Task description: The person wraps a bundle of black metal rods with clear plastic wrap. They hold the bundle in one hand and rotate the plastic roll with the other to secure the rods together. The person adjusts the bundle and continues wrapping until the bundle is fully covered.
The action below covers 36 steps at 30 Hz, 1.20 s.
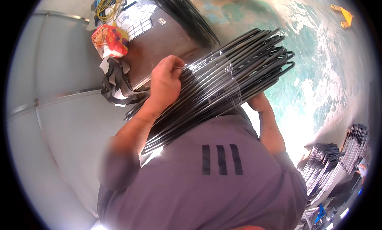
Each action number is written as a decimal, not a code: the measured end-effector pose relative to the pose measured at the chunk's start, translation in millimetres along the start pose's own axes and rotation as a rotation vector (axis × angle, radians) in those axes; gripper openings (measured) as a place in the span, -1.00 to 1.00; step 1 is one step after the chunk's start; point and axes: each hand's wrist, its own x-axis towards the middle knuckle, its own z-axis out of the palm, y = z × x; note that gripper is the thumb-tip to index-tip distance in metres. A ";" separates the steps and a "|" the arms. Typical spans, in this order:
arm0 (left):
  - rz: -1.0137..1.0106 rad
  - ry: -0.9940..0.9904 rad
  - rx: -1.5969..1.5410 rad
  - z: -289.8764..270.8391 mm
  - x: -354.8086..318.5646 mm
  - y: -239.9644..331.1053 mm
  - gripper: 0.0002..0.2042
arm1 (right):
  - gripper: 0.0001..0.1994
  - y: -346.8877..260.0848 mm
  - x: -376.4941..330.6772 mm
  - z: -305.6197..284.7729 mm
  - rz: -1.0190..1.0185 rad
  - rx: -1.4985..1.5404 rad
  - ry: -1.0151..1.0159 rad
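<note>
Centrally, the left hand (165, 80) pinches clear tape (217, 80) wrapped round a bundle of black rods (223, 76). Underneath, the right hand (258, 102) supports the bundle (its grip is hidden, so I cannot tell).

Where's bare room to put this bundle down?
The green-and-white floor past the bundle of black bent rods lies bare up to the yellow bracket. The dark tabletop is crowded with a red bag, cords and straps. Lower right is filled with stacked rods.
</note>
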 end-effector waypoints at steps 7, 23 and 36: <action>-0.018 -0.001 0.022 1.4 2.1 -2.5 -0.87 | -0.68 -33.6 11.8 -0.1 0.107 -0.051 -0.283; -0.019 0.020 -0.039 6.2 7.3 -23.8 -0.89 | -0.49 -79.2 -45.8 -52.4 -0.194 0.229 -0.084; 0.035 0.015 -0.035 3.7 7.7 -24.9 -0.92 | -0.57 -133.1 -13.5 -82.2 -0.471 0.369 -0.089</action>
